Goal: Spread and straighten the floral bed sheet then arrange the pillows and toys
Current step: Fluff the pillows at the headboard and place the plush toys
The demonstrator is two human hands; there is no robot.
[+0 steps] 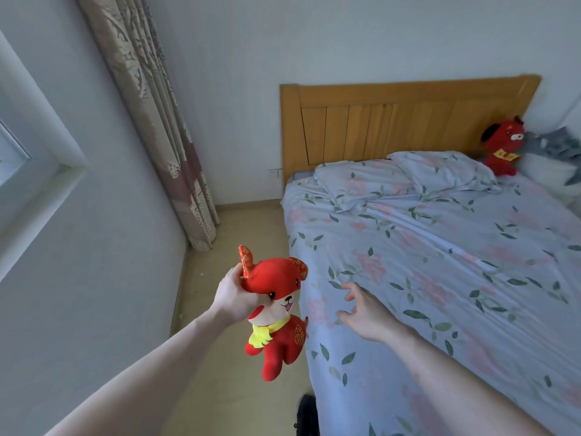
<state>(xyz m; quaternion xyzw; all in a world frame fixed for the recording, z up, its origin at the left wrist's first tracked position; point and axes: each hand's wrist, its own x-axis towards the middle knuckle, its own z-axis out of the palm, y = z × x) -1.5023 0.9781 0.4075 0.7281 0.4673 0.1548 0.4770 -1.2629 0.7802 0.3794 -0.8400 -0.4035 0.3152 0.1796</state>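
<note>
While your left hand [234,294] grips a red plush dog [275,309] by the head, out over the beige floor [232,388] beside the bed, your right hand [366,313] hangs above the floral bed sheet [440,262] with fingers spread and holding nothing. That sheet lies over the mattress pretty flat, with some creases running across the middle. Up at the wooden headboard [405,118] you've got two pillows in the same floral fabric, a near one [358,184] and a far one [440,171], both rumpled and just beside each other. A second red plush toy [503,146] sits upright in the far corner against the headboard, next to a grey plush [556,146]. A patterned curtain [151,105] hangs down the white wall [239,89] to the floor, and a window frame [41,171] sits on your left.
</note>
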